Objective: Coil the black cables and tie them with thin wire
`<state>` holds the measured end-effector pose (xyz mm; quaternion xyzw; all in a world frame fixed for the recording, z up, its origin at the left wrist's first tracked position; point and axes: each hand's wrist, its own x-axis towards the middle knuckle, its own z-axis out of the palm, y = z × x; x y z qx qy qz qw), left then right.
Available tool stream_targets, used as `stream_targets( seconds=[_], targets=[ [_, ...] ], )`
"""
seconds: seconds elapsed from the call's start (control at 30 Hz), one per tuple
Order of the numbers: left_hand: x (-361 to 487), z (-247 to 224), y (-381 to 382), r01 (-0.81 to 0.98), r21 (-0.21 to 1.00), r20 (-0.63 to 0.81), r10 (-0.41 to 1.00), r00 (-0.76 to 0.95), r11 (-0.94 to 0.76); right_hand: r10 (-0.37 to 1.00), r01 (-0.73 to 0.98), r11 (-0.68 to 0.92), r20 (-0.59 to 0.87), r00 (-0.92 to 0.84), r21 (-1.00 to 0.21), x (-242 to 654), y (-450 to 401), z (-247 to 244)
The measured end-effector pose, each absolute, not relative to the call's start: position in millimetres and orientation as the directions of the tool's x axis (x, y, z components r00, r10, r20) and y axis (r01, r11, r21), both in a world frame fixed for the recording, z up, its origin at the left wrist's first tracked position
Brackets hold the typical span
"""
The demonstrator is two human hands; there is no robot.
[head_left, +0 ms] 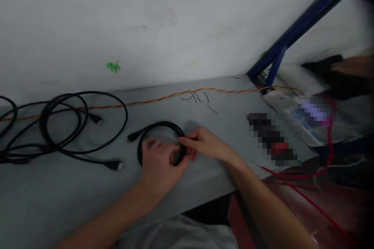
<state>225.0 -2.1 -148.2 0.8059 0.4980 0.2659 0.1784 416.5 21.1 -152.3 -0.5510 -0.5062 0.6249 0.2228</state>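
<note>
A coiled black cable lies on the grey table top, with its plug pointing left. My left hand grips the lower part of the coil, and my right hand pinches it from the right. The two hands meet at the coil's right side and hide that part of it. Left of them lies a looser tangle of black cable with a plug end, apart from my hands.
A red-and-yellow twisted wire runs along the table by the white wall, with short black wire bits near it. At right are a pixelated object, papers, a red wire and a blue metal frame.
</note>
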Motion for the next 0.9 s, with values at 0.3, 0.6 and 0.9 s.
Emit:
stream_targets(
  seconds=[0.3, 0.6, 0.9],
  targets=[
    [224.0, -144.8, -2.3, 0.713, 0.439, 0.359, 0.834, 0.419, -0.547, 0.846, 0.255, -0.396, -0.459, -0.273, -0.882, 415.6, 19.9, -154.1],
    [223.9, -147.0, 0.7, 0.621, 0.415, 0.470, 0.741, 0.480, -0.665, 0.836, 0.259, -0.415, -0.478, -0.270, -0.872, 414.3, 21.4, -155.9],
    [231.2, -156.7, -1.8, 0.479, 0.514, 0.438, 0.697, 0.568, -0.712, 0.853, 0.267, -0.390, -0.455, -0.256, -0.882, 413.3, 21.4, -152.0]
  ],
)
